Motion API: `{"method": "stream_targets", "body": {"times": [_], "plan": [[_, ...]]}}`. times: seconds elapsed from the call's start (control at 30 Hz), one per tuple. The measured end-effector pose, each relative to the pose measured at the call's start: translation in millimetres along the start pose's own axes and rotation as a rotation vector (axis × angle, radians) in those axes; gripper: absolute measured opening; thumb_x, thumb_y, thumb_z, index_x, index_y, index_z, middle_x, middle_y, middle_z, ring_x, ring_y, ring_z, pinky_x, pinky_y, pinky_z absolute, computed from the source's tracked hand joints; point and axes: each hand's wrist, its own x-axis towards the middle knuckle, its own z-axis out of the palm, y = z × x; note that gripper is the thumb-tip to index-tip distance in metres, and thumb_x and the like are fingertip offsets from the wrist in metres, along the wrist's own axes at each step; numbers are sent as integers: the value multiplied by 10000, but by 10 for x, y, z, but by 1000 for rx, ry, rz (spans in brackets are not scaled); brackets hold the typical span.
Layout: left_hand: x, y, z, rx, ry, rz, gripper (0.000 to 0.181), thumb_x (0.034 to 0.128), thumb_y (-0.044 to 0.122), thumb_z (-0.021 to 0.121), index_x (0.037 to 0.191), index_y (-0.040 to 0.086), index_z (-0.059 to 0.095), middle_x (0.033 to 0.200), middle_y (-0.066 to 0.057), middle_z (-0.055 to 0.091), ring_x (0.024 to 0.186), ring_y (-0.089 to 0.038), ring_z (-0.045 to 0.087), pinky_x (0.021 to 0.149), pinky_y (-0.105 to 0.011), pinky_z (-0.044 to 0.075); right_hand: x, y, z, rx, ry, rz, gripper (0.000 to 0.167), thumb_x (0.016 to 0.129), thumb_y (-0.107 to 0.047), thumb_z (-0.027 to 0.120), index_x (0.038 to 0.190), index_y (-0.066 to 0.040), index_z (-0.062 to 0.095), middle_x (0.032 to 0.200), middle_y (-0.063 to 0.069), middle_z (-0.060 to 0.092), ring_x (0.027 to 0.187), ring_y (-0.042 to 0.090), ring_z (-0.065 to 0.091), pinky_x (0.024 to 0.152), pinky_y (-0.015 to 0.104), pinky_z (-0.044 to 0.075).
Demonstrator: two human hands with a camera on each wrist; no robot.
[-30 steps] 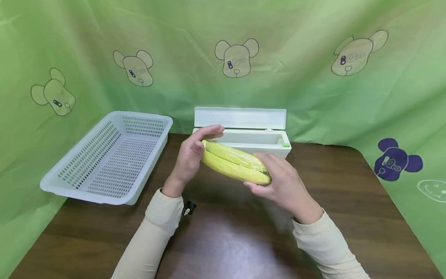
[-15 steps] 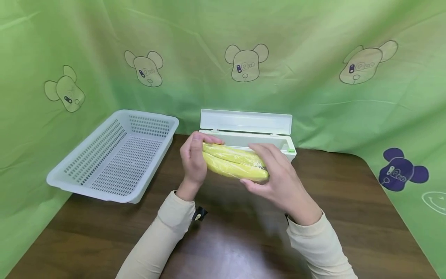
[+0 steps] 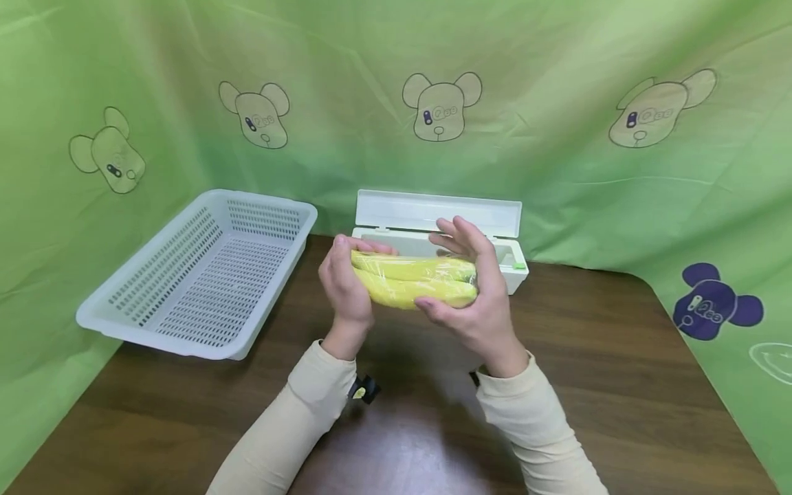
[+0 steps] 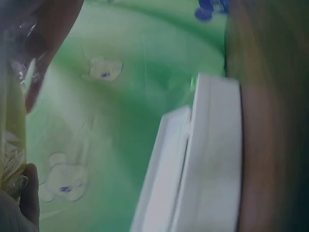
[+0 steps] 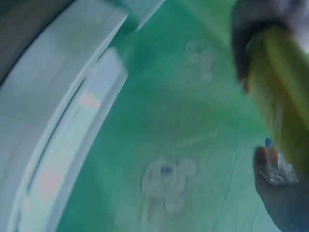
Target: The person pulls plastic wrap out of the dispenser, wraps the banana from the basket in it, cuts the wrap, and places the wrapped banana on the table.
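Note:
Two yellow bananas [image 3: 411,278], wrapped together in clear cling film, are held level above the table in both hands. My left hand [image 3: 348,285] grips their left end, thumb on the near side and fingers behind. At the other end, my right hand [image 3: 473,289] holds them with its thumb on the lower front, while its upper fingers stand raised and spread above the film. In the left wrist view the film shows crinkled over the bananas [image 4: 13,125]. The right wrist view has the bananas [image 5: 282,92] blurred, with loose film bunched at the right hand's end.
Behind the hands stands a long white box [image 3: 516,280], its lid [image 3: 433,210] raised and a small green piece [image 3: 518,266] at its right end. A white perforated basket [image 3: 241,344] sits left on the dark wooden table [image 3: 606,357]. Green printed cloth [image 3: 346,130] surrounds the table.
The bananas have turned from slanting to nearly level. My left hand has closed round their left end. The right hand's upper fingers have lifted off the film.

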Motion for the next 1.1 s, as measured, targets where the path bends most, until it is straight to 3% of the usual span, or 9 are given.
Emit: {"method": "stream_targets", "body": {"times": [0.13,0.2,0.5,0.63,0.8,0.93,1.1], "plan": [[-104,-36,64,-14,133,-228,440,1037,337,419,747,64,606,743,-165,711,641,-274,704,601,-381,598,49,12,227,203,166,-13,886,818,-365,847,1456,37,381,1380,242,518,1202,385,581,1025,456,466],[-143,-49,80,-43,185,-305,424,1028,347,423,764,72,607,760,-156,714,660,-260,699,620,-368,594,68,28,322,225,220,-14,830,833,-351,823,1443,14,396,1337,229,539,1174,372,601,1013,458,476],[-161,-94,85,-141,290,-418,371,1021,333,413,794,88,574,770,-105,674,706,-224,666,688,-356,582,8,158,511,322,265,108,854,825,-397,830,1445,-39,365,1283,218,542,1138,362,585,997,438,488],[-191,-122,99,-168,326,-500,358,1015,342,423,787,104,563,771,-58,614,718,-188,619,677,-311,551,-7,230,539,341,247,160,937,790,-561,822,1416,-12,393,1227,210,563,1108,370,593,977,417,504],[-209,-132,92,-240,321,-617,371,1012,342,407,764,110,556,762,-36,575,706,-164,601,613,-279,526,-26,265,539,274,190,159,1019,793,-713,701,1401,39,380,1208,195,567,1089,412,579,976,409,501],[-204,-123,85,-278,309,-700,378,1024,349,391,764,120,543,757,-15,556,688,-142,585,581,-265,507,-40,273,501,194,118,130,1024,850,-749,572,1433,56,326,1282,267,526,1116,467,535,993,385,469],[-186,-132,84,-301,305,-773,335,1031,358,384,844,116,523,835,-13,559,731,-140,578,618,-268,496,-41,277,418,99,23,105,972,925,-711,457,1503,46,264,1418,300,473,1241,352,506,1045,349,389]]}}
